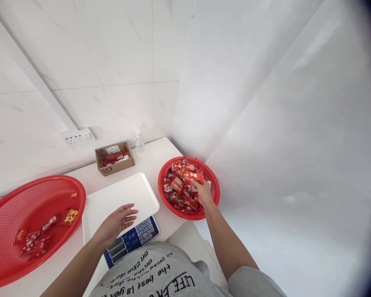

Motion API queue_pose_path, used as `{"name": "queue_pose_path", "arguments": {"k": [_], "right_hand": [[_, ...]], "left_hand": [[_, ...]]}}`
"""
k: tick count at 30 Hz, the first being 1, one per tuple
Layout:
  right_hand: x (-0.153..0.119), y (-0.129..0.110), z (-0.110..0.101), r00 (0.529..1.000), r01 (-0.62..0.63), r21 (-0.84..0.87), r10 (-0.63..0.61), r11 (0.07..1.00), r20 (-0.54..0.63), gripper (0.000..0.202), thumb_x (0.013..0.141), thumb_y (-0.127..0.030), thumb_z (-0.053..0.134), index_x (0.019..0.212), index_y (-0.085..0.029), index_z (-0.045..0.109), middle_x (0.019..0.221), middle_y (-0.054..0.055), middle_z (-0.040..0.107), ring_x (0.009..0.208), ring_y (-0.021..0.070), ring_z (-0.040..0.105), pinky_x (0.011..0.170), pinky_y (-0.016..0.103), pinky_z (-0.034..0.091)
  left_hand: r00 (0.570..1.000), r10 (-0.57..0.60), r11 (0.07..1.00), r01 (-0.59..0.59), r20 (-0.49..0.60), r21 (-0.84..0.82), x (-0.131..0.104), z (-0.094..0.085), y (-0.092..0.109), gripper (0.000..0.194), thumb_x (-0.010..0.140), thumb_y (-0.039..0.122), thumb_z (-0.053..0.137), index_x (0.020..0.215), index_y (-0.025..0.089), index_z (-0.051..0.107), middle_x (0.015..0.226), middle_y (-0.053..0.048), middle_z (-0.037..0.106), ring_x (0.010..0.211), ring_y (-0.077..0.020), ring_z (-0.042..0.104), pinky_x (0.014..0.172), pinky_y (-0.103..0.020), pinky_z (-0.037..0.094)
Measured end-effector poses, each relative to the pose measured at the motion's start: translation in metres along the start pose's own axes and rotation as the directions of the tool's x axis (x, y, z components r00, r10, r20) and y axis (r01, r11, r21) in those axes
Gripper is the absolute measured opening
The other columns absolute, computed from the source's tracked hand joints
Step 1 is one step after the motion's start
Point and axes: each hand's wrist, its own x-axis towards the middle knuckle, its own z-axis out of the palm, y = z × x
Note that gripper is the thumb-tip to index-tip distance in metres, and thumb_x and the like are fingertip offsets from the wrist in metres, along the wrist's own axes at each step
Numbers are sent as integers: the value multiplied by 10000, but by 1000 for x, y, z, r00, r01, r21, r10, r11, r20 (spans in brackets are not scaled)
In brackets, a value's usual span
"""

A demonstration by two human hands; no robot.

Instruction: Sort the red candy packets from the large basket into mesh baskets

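L hand (119,222) open, fingers loose, over scale; R hand (203,192) pinching 1 red pkt (195,176) above sm. basket (161,187).
Nearest: 1 blue panel (133,240), partly blocked by L hand, w/ 1 white tray (111,198) beyond; 2 red baskets, lg. basket (83,198) at L w/ a few pkts, sm. basket at R w/ pile too dense to count; farther, 1 open box (119,166), 1 clear bottle (139,144) near it.

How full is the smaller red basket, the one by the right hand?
Mostly full: wrapped red packets are heaped across the smaller basket, though some bare mesh shows along its right side.
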Motion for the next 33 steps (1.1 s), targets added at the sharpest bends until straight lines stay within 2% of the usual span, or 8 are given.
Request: {"name": "queue_pose_path", "arguments": {"k": [5, 9, 12, 15, 18, 22, 27, 33], "right_hand": [[-55, -15, 55, 924, -56, -19, 58, 998, 379, 330, 638, -357, 716, 919, -193, 661, 872, 32, 691, 800, 190, 628, 761, 350, 496], [-97, -17, 97, 698, 303, -127, -129, 945, 704, 233, 739, -264, 619, 961, -230, 683, 987, 42, 652, 938, 191, 586, 882, 371, 442], [-116, -13, 115, 563, 436, -92, -191, 895, 804, 262, 789, -230, 538, 1005, -272, 681, 1160, 48, 567, 1092, 187, 516, 968, 364, 383], [-127, -8, 122, 635, 314, -95, -135, 945, 760, 254, 814, -318, 521, 1016, -285, 672, 1256, 42, 506, 1157, 195, 472, 982, 372, 381], [-136, -4, 126, 729, -58, -82, 99, 995, 677, 379, 797, -462, 534, 1120, -274, 593, 1237, 65, 527, 1048, 200, 546, 832, 372, 489], [-148, 2, 138, 634, -461, -46, 365, 886, 682, 490, 734, -495, 618, 1144, -249, 513, 1065, 69, 620, 809, 154, 634, 652, 278, 512], [-150, 9, 148, 670, -466, -59, 396, 883, 627, 392, 621, -423, 737, 874, -172, 574, 760, 26, 663, 602, 90, 598, 598, 215, 465], [-150, 11, 145, 658, -337, -164, 356, 927, 664, 342, 605, -411, 728, 822, -173, 613, 691, -9, 655, 554, 91, 560, 570, 227, 432]], "left_hand": [[984, 37, 999, -36, 176, -7, -16, 11, 9, 396, 795, 426, 576, 1108, 183, 550, 992, -92, 645, 815, -160, 611, 728, -283, 487], [955, -17, 998, 33, 296, -48, -27, 16, 18, 442, 820, 515, 484, 1087, 170, 554, 932, -103, 648, 788, -191, 621, 680, -324, 508], [959, 30, 994, 2, 283, -113, -31, 11, 20, 332, 823, 432, 528, 1026, 172, 564, 886, -81, 653, 756, -183, 631, 671, -322, 516], [976, 110, 977, -72, 187, -200, -31, 2, 20, 200, 816, 293, 573, 972, 168, 562, 872, -63, 658, 716, -156, 633, 683, -297, 514], [979, 188, 951, -163, 74, -262, -28, -5, 19, 129, 834, 243, 550, 932, 160, 554, 903, -72, 662, 744, -145, 632, 709, -277, 505], [960, 280, 916, -262, 17, -305, -24, -9, 15, 121, 849, 236, 527, 943, 164, 550, 933, -73, 666, 826, -157, 630, 774, -287, 489], [967, 253, 919, -235, 15, -317, -24, -14, 14, 139, 852, 266, 526, 925, 150, 551, 904, -83, 670, 801, -161, 635, 777, -290, 486], [978, 196, 914, -207, -67, -348, -25, -28, 24, 114, 887, 266, 462, 896, 168, 519, 868, -65, 669, 776, -168, 651, 760, -326, 510]]}}
